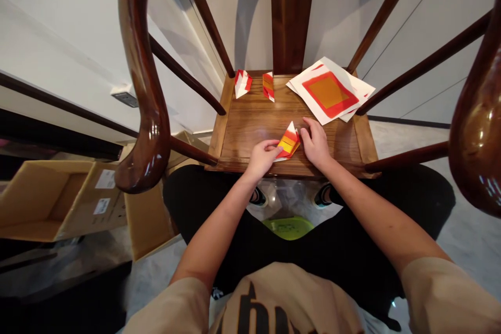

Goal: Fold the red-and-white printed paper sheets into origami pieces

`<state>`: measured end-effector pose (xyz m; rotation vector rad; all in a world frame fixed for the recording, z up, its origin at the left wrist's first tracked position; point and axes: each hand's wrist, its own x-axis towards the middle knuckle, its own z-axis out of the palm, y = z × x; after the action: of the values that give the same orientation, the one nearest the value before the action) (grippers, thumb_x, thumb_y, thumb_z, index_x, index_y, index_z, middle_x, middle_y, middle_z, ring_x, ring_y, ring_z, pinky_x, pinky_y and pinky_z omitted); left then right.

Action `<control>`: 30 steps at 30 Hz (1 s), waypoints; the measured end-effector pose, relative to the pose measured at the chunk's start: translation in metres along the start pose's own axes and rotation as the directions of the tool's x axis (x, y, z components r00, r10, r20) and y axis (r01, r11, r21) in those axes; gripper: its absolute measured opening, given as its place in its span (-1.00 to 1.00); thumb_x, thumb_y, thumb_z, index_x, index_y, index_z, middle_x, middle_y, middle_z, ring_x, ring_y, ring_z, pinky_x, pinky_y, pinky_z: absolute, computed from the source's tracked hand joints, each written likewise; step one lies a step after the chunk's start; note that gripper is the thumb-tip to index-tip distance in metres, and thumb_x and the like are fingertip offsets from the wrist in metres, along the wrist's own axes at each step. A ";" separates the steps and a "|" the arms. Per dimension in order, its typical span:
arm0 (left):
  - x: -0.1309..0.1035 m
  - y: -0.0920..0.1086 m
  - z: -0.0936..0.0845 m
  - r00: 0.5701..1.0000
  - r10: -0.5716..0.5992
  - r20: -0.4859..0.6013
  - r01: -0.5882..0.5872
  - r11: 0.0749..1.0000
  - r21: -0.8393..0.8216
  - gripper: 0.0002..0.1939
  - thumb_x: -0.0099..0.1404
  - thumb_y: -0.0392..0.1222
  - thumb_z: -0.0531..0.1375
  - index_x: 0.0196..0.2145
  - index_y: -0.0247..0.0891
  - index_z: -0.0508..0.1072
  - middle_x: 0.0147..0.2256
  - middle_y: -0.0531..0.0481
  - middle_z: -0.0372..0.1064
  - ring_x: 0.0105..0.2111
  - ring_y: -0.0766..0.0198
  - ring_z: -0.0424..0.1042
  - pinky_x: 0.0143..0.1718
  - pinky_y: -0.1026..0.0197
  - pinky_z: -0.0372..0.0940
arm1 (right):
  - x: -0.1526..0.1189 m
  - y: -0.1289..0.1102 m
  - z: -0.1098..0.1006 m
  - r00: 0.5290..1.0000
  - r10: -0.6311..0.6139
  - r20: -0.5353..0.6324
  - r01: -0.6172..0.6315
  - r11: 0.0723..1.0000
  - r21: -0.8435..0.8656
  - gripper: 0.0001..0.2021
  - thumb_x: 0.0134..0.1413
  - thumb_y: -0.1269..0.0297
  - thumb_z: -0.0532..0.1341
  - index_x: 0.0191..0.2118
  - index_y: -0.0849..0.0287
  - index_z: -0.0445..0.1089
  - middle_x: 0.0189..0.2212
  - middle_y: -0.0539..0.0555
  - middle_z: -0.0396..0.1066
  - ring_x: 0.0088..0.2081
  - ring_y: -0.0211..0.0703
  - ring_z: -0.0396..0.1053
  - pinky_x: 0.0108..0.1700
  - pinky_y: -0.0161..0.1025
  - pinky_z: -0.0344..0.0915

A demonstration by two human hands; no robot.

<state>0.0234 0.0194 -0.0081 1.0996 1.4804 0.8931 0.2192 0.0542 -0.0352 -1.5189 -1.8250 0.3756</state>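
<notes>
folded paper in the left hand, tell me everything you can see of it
The folded paper is red, orange-yellow and white, with a pointed white tip at its far end and layered flaps showing along its right edge. It looks creased. The left hand pinches its lower left side over the front of the wooden chair seat; the right hand is close to its right side, contact unclear.

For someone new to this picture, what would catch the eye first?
Probably the bright folded paper in the left hand, near the front of the wooden seat. Next come the sheets with a red-and-orange square at its back right, and two small folded pieces toward its back left.
</notes>
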 end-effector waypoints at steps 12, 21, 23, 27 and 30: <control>-0.011 -0.009 0.010 0.936 0.343 0.079 -0.304 0.675 0.673 -0.73 0.28 -0.13 0.26 -0.08 -0.21 0.58 -0.21 -0.06 0.48 -0.24 0.20 0.46 -0.13 0.19 0.34 | -0.004 -0.004 0.004 0.985 -0.110 0.133 0.125 0.986 -0.107 -0.62 0.31 0.18 -0.02 0.08 0.16 0.41 0.09 0.19 0.40 0.16 0.05 0.24 0.19 0.01 0.15; -0.008 -0.007 0.010 0.925 0.347 0.154 -0.333 0.549 0.766 -0.76 0.34 -0.16 0.19 -0.08 -0.18 0.58 -0.22 -0.09 0.46 -0.19 0.14 0.43 -0.09 0.14 0.32 | -0.020 -0.029 -0.001 0.957 -0.187 0.220 0.248 0.924 -0.293 -0.56 0.33 0.19 -0.02 0.21 0.15 0.33 0.32 0.16 0.15 0.35 0.17 -0.03 0.31 0.16 -0.06; -0.007 -0.007 0.010 0.923 0.342 0.176 -0.345 0.534 0.772 -0.76 0.35 -0.22 0.15 -0.10 -0.17 0.58 -0.24 -0.09 0.46 -0.20 0.15 0.43 -0.11 0.16 0.32 | -0.028 -0.039 0.000 0.918 -0.229 0.325 0.329 0.896 -0.299 -0.51 0.36 0.14 -0.06 0.29 0.16 0.23 0.36 0.16 0.07 0.38 0.19 -0.08 0.33 0.24 -0.14; -0.008 -0.011 0.008 0.916 0.352 0.191 -0.360 0.518 0.776 -0.73 0.37 -0.18 0.15 -0.04 -0.12 0.56 -0.23 -0.04 0.43 -0.25 0.22 0.41 -0.18 0.22 0.31 | -0.039 -0.042 0.004 0.898 -0.144 0.416 0.302 0.889 -0.344 -0.44 0.40 0.09 -0.16 0.32 0.28 0.17 0.35 0.29 0.07 0.36 0.22 0.00 0.31 0.33 -0.11; -0.010 -0.015 0.006 0.906 0.367 0.212 -0.383 0.498 0.778 -0.70 0.41 -0.07 0.12 0.01 -0.06 0.54 -0.22 -0.02 0.41 -0.28 0.26 0.40 -0.23 0.24 0.29 | -0.043 -0.036 0.004 0.902 -0.104 0.418 0.274 0.888 -0.370 -0.41 0.40 0.07 -0.19 0.34 0.35 0.12 0.37 0.33 0.01 0.38 0.22 -0.05 0.31 0.33 -0.09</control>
<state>0.0269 0.0051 -0.0201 2.1871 1.7025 0.4317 0.1916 0.0049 -0.0301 -1.6027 -2.4806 0.1986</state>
